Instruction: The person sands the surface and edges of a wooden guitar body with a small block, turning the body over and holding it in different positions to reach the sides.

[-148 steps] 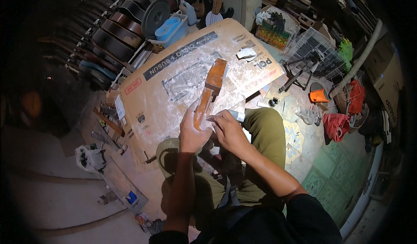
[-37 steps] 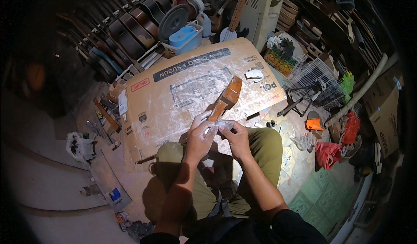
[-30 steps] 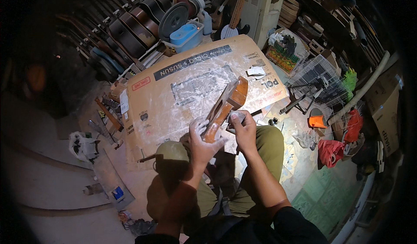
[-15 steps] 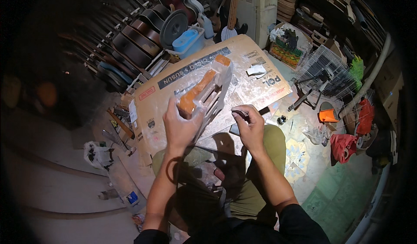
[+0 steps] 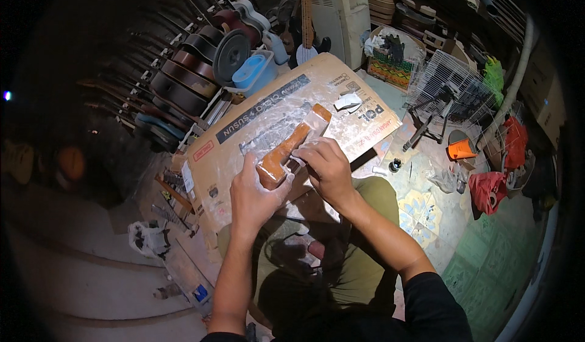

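My left hand point(image 5: 251, 193) is closed around the near end of an orange-brown varnished wooden piece point(image 5: 283, 153), which has a curved side and a coat of white dust. The piece is tilted, its far end pointing up and to the right above a dusty cardboard sheet point(image 5: 241, 159). My right hand point(image 5: 329, 170) has its fingers bent and pressed together against the right side of the wood. A small dark flat piece, like folded sandpaper, was in its fingertips; they now mostly hide it.
A crumpled white scrap point(image 5: 347, 102) lies on the cardboard. Guitars point(image 5: 183, 86) stand in a row behind, beside a blue tub point(image 5: 261, 74). To the right are a wire cage point(image 5: 457, 77), an orange object point(image 5: 461, 149) and a red bag point(image 5: 487, 191). Tools lie at the cardboard's left.
My right hand has moved up and left from beside the wooden piece onto its right side. The piece has turned, hiding its slotted, white-dusted face and showing more of its varnished side.
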Tool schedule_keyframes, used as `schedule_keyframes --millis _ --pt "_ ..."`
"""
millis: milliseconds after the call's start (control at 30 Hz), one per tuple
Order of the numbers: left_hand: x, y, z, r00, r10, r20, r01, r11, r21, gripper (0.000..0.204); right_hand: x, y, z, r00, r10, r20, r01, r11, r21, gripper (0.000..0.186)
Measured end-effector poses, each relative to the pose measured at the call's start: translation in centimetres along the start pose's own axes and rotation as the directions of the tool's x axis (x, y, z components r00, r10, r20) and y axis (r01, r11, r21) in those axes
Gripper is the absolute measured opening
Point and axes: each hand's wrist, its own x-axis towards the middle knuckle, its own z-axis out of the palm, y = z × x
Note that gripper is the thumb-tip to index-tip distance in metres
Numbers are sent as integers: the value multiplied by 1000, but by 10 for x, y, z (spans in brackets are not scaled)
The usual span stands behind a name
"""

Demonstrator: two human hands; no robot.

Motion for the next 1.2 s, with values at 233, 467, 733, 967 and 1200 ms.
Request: schedule_keyframes --millis 233,467,733,967,1200 --pt "-5 -9 3 1000 29 -5 -29 1000 8 52 -6 3 7 998 -70 4 70 998 1 28" --pt "-7 -11 0 992 -121 21 122 990 -66 51 -8 9 14 995 -101 -2 101 995 -5 29" --pt "-6 -23 -2 997 -79 -21 76 988 -132 53 -3 -5 24 996 -71 -47 74 995 72 25" --pt "-8 -18 -7 992 -124 -14 121 985 -124 47 -6 -7 26 995 -99 32 98 994 56 24" --pt "-11 -31 -1 994 -68 -84 55 987 -152 48 4 -18 14 976 216 2 -213 960 183 26"
